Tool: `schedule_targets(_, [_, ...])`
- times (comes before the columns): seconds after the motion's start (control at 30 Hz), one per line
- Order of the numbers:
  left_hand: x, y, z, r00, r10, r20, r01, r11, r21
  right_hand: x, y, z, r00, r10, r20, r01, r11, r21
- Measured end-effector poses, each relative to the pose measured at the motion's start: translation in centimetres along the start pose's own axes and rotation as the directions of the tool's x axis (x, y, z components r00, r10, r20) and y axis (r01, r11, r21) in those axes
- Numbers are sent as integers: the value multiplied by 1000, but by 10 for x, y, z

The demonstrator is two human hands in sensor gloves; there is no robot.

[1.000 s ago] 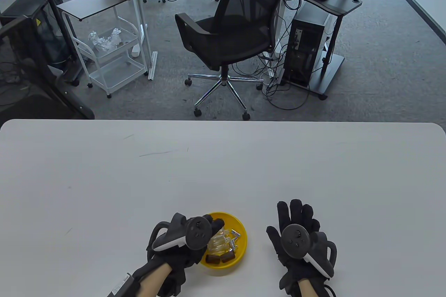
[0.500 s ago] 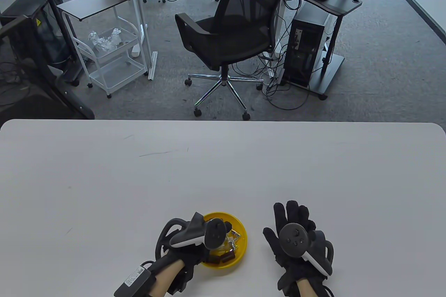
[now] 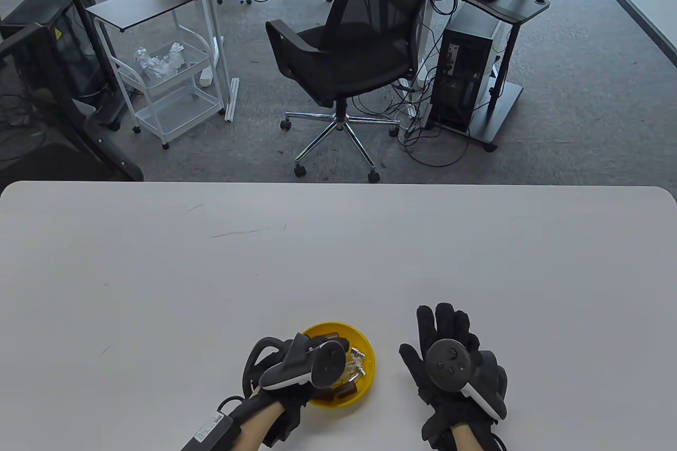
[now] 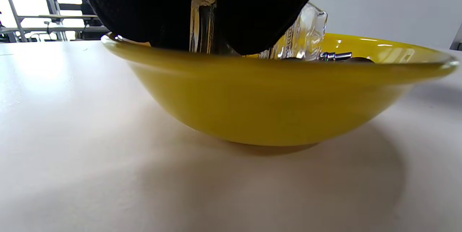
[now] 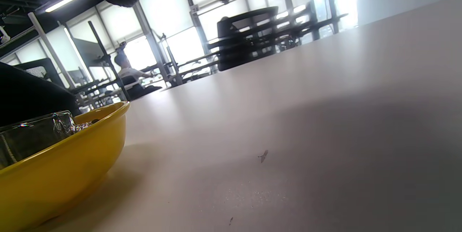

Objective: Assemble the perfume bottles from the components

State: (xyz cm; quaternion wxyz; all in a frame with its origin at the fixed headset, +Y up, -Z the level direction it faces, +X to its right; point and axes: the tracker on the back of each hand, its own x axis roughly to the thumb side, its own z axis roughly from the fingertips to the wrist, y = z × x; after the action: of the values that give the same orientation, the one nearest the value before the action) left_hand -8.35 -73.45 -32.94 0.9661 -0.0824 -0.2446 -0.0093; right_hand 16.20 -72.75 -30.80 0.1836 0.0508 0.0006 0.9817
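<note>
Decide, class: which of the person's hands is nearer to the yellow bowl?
Left. The left hand reaches into the yellow bowl over its near-left rim; the right hand lies flat on the table to the bowl's right, apart from it.

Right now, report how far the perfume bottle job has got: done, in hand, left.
Done: nothing looks assembled; the glass bottles, metal sprayers and brown caps all lie loose in the yellow bowl. In hand: the left hand reaches into the bowl with its fingers on a bottle; a firm grip is hidden. The right hand rests flat on the table. Left: every joining step.
</note>
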Motion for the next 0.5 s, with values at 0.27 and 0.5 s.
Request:
schedule_targets(0.27, [-14,14,17,982,187,-27,-177,961,212,0,-1,1,1000,-6,10,6,1000,-23])
schedule_targets(0.5, [-28,24,41,924,381,22,-357,843,401,-1,-2,2,1000,-2,6,2,1000,-27])
